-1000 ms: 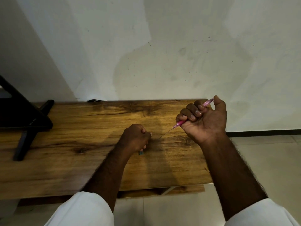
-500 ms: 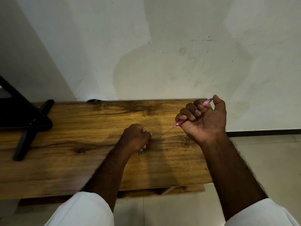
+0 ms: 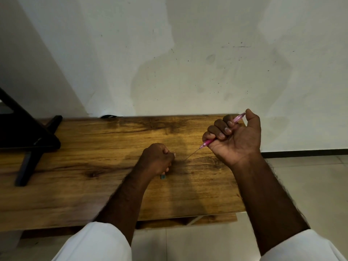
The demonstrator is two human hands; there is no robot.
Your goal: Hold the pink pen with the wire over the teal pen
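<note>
Needle tool poised beside clenched fist on tabletop (image 3: 94,157).
Right hand (image 3: 235,140) grips pink tool (image 3: 208,142); left hand (image 3: 157,161) clenches small teal part (image 3: 162,177); next likely: align needle.

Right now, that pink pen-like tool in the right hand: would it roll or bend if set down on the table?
The pink tool looks round and slim, so on the flat wooden table it would likely roll. Its body seems stiff plastic and probably light. The thin needle-like tip looks fine enough to bend or snap if pushed sideways. The right hand grips it in a fist.
</note>
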